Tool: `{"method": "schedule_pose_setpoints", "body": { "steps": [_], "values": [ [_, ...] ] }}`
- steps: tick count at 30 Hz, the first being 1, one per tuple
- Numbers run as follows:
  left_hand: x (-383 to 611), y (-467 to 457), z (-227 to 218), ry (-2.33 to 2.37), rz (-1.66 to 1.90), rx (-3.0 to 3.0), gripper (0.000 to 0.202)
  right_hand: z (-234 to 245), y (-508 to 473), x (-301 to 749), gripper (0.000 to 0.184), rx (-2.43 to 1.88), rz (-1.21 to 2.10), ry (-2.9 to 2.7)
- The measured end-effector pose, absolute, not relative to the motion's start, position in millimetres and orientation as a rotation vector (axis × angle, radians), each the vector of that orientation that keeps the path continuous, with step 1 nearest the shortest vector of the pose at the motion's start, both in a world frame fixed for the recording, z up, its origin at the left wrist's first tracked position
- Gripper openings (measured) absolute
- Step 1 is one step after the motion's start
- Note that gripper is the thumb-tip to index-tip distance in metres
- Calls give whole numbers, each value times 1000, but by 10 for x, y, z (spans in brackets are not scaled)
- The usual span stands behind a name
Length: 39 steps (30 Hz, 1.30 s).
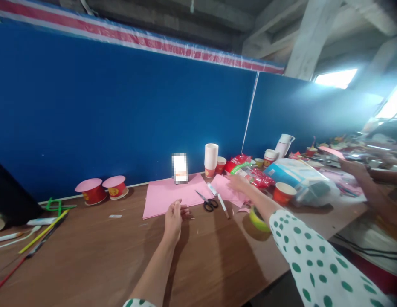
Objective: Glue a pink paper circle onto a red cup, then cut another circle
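Cups (92,192), two red ones upturned under pink discs, stand far left on the bench (89,256). Next, the large pink sheet (163,194) lies flat. The left hand (174,215) sits half curled at its near edge, and whether it pinches the paper cannot be told. Scissors (208,202) and a pen (222,204) lie between. The right hand (236,182) rests open, fingers flat on the smaller pink piece (229,196). Steady flat pressure and a light edge grip should keep each sheet from sliding or creasing.
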<state>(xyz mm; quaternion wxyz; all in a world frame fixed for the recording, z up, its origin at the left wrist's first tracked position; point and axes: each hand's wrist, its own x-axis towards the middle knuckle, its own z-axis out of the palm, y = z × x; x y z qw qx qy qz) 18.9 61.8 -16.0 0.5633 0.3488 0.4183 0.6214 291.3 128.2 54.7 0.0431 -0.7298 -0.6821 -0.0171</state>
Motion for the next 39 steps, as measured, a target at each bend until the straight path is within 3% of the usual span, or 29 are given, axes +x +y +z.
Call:
{"method": "schedule_pose_setpoints", "body": {
  "steps": [4, 9, 14, 20, 28, 34, 39],
  "values": [
    [179, 642, -198, 1030, 1446, 887, 34, 505, 1203, 3036, 31, -2252, -5, -2135],
    [174, 644, -218, 1066, 1415, 963, 36, 489, 1179, 3030, 64, -2261, 5, -2085],
    [178, 622, -194, 1070, 1418, 964, 37, 594, 1227, 3085, 31, -2323, -22, -1929],
    [177, 607, -184, 1064, 1393, 966, 39, 714, 1213, 3176, 18, -2248, -19, -1804],
    [189, 593, -152, 1044, 1400, 964, 42, 815, 1146, 2899, 25, -1828, 3, -1580],
    [221, 489, -37, 883, 1377, 1055, 46, 366, 945, 2147, 26, -1487, 227, -1571],
    [194, 564, -161, 1002, 1326, 1168, 30, 69, 813, 1835, 26, -1437, 309, -1631]
  ]
}}
